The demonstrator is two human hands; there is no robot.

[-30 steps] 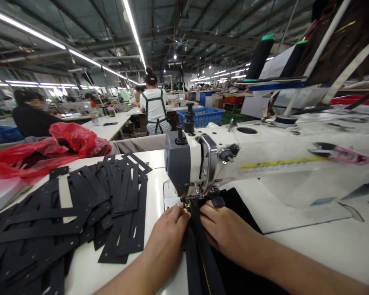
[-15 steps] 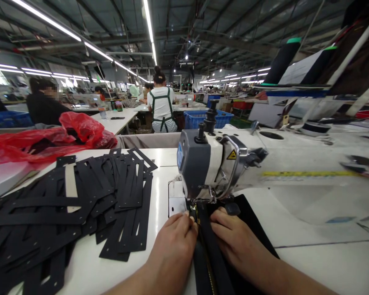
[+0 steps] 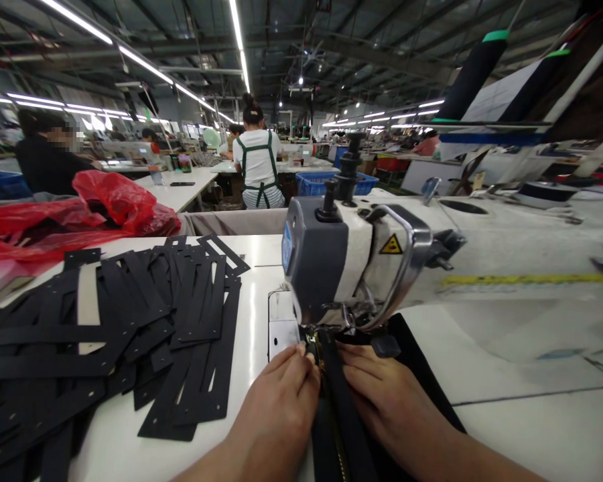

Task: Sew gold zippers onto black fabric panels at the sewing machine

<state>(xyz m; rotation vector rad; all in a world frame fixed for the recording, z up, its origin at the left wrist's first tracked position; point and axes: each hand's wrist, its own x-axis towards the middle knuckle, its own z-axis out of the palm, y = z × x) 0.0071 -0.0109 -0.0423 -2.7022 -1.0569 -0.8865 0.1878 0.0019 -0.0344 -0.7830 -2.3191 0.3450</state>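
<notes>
A sewing machine point(image 3: 316, 258) stands in front of me, its head over a black zipper point(image 3: 338, 428) with a gold-coloured tooth line. My left hand point(image 3: 284, 395) is closed, its fingertips pinching the zipper's left edge just before the presser foot. On the other side my right hand point(image 3: 382, 381) has its fingers together, gripping the edge of the black fabric point(image 3: 425, 375) beside the zipper. Its fingertips are partly hidden by the black strip. The fabric spreads under my right hand and behind the needle area. The needle itself cannot be made out.
Black slotted strips point(image 3: 201, 348) lie in a loose pile on the left of the white table point(image 3: 269, 251). Behind them is a red plastic bag point(image 3: 115, 201). Thread cones point(image 3: 475, 73) stand at upper right. A person point(image 3: 258, 161) faces away beyond the table, near a blue crate point(image 3: 311, 181).
The view has shifted slightly, so the pile sits further left and the machine looks larger. My right fingers are nearer the zipper. My left hand keeps its pinch.
</notes>
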